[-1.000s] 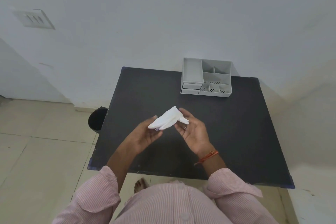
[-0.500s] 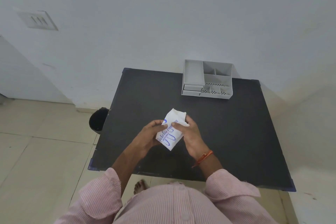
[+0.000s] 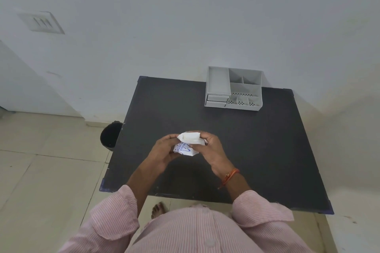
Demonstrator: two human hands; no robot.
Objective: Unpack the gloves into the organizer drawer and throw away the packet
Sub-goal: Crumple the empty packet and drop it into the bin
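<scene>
The tabletop [image 3: 164,109] is left bare between the hands [image 3: 193,150] and the organizer [image 3: 234,89], which stands at its far edge.

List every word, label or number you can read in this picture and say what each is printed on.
White paper glove packet, held between the left hand and right hand: blue print, partly readable as "LYETH" and "OSSED", both cut off by folds and fingers.
A blue logo below them: no readable letters.
Grey plastic desk organizer and wall switch plate: no text visible.
</scene>
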